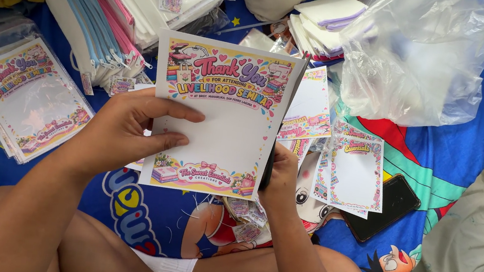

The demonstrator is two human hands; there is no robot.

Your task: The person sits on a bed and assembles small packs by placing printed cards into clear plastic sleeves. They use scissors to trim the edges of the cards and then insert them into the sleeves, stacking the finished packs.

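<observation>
We are holding a stack of printed cards (218,126) upright over our lap, above a blue cartoon bedsheet (480,124) where we sit with crossed legs. Our left hand (124,130) grips the left edge of the stack, the thumb in front on the white middle of the top card and the fingers curled around it. Our right hand (279,181) pinches the lower right edge, where a dark thin thing (280,128), maybe a backing sheet or a sleeve, stands against the cards; we cannot tell exactly what it is. So both hands are closed on the stack, none is spread. We judge that the step now is to square the cards or to separate one from the rest. The next move probably asks for a careful sliding of the thumb, so that only one card comes off and the corners do not bend. To the left lies a pile of clear sleeves with cards already inside (23,95), and behind it are white zip pouches (102,18) with blue and pink zippers. To the right some loose cards (356,170) lie on the sheet, a black phone (385,205) just beside them, and a crumpled clear plastic bag (420,60) further up.
</observation>
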